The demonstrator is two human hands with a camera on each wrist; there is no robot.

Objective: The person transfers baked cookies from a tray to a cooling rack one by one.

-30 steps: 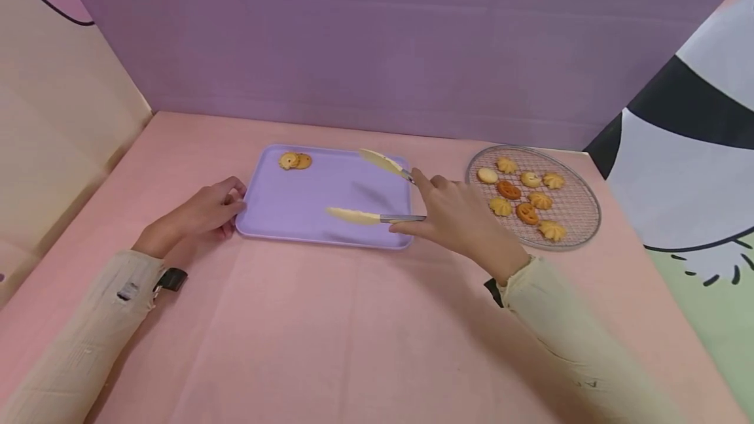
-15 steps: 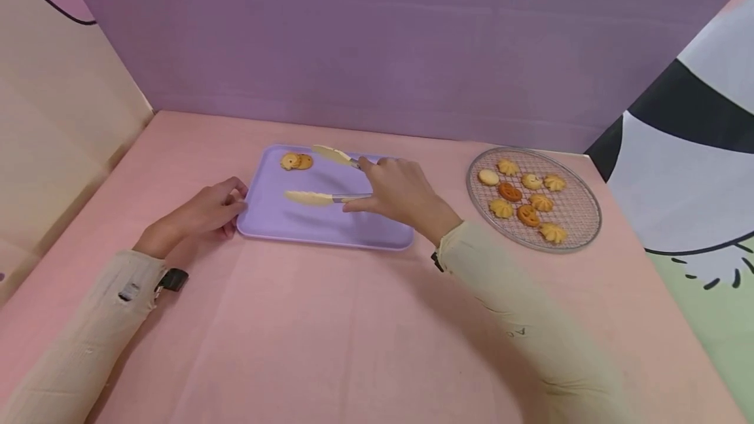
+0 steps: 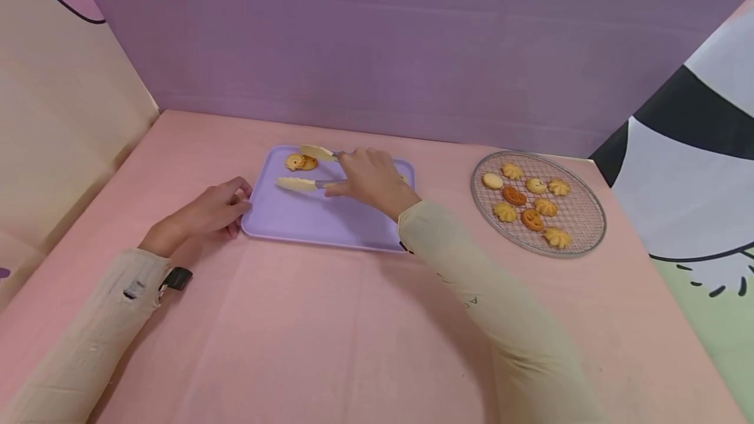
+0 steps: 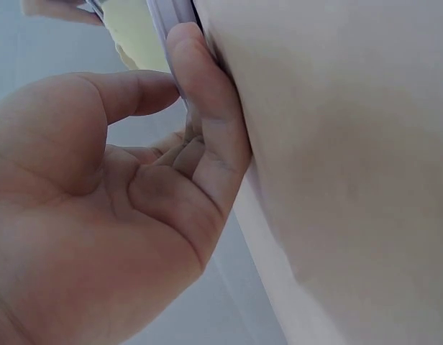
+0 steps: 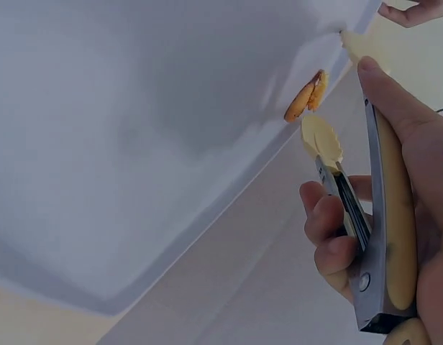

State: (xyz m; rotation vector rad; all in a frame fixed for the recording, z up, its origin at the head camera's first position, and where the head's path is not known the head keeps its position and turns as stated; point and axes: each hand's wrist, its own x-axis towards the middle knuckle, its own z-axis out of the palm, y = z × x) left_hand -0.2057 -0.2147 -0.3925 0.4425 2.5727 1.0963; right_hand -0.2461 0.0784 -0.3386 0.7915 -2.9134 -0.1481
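A pair of steel tongs with cream-yellow spoon tips [image 3: 306, 169] is gripped in the right hand [image 3: 368, 178] over the flat lilac plastic tray [image 3: 306, 221], tips apart beside two golden round biscuits [image 3: 300, 162] at its far left corner. The right wrist view alone shows fingers [image 5: 329, 223] curled round the tong arms. The left hand [image 3: 209, 211] holds the tray's left edge; its wrist view shows the thumb [image 4: 124, 90] and fingers pinching the rim. A round wire rack [image 3: 580, 234] of biscuits sits well apart, right.
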